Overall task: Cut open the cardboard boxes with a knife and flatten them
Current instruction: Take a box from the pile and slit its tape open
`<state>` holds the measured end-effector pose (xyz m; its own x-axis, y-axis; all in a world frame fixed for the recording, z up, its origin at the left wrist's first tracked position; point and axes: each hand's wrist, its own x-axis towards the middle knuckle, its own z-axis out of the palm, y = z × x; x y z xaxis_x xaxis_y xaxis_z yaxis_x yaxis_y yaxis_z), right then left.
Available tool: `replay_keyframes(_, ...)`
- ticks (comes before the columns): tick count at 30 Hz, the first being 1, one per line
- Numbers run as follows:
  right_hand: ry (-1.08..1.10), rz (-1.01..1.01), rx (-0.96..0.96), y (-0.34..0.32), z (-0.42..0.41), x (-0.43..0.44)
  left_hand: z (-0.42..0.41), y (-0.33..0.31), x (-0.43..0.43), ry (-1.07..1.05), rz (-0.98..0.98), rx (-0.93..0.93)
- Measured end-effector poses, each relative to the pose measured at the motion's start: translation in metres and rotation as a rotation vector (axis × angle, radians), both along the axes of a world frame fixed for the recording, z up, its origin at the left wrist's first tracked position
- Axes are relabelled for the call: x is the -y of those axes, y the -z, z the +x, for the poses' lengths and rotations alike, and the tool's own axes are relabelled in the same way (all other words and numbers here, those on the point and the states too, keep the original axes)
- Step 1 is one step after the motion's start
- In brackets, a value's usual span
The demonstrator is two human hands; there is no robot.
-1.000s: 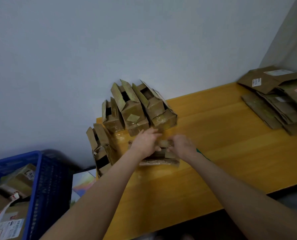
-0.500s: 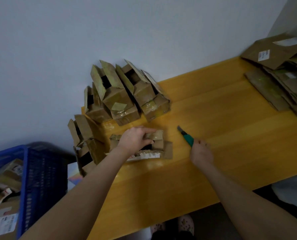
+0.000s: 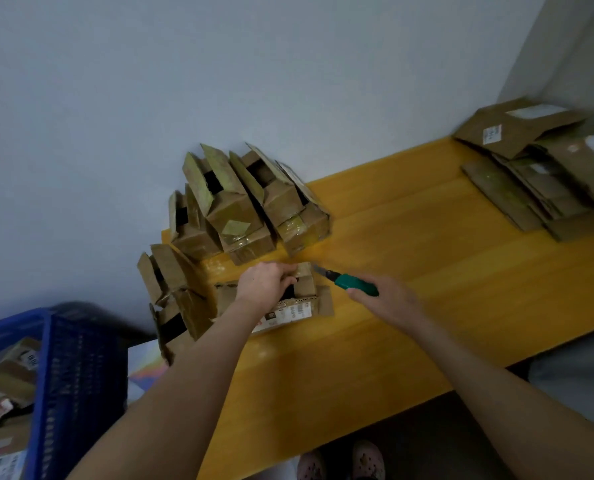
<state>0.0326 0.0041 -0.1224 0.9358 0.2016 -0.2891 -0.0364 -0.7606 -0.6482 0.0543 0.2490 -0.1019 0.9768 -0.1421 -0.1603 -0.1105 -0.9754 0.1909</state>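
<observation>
- A person's left hand grips the top of a small cardboard box lying on a yellow wooden table, fingers curled over its upper flap.
- The right hand is closed around a green-handled utility knife, blade out, its tip just beside the box's upper right corner.
- A pile of opened boxes leans against the white wall just behind the held box; more opened boxes stand at the table's left end.
- A stack of flattened cardboard lies well apart at the table's far right.
- A blue plastic crate holding more boxes sits lower left.
</observation>
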Motion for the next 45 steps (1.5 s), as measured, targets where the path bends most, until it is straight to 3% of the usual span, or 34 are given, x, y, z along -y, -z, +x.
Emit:
replay_keyframes(13,-0.216,-0.467,0.096,-0.04,0.01,-0.021,-0.009,0.004,0.007,0.028,0.034,0.015)
replay_keyframes(19,0.072,-0.505,-0.019,-0.046,0.017,0.01,-0.018,0.009,-0.006,-0.046,0.025,0.012)
replay_keyframes(21,0.098,-0.44,-0.057,-0.037,0.02,0.011,-0.015,0.005,-0.005,-0.07,0.017,0.023)
replay_keyframes(25,0.132,-0.101,-0.231,0.012,0.012,-0.021,-0.006,-0.005,0.005,-0.076,0.057,0.042)
replay_keyframes(32,0.162,-0.117,-0.363,0.086,-0.004,-0.042,0.003,-0.016,-0.01,-0.188,0.049,-0.061)
replay_keyframes(35,0.192,-0.153,-0.322,0.069,0.002,-0.04,0.006,-0.02,-0.015,-0.315,-0.122,-0.051)
replay_keyframes(37,0.261,-0.068,-0.245,0.04,0.01,-0.04,0.006,-0.021,-0.018,-0.405,-0.208,-0.064)
replay_keyframes(39,0.401,0.25,-0.25,-0.003,0.018,-0.047,0.003,-0.024,-0.021,-0.481,-0.278,-0.064)
replay_keyframes(41,0.472,0.552,-0.386,-0.039,0.023,-0.057,-0.001,-0.026,-0.021,-0.533,-0.345,-0.056)
replay_keyframes(45,0.276,0.479,-0.462,-0.064,0.023,-0.083,-0.011,-0.028,-0.017,-0.627,-0.534,-0.061)
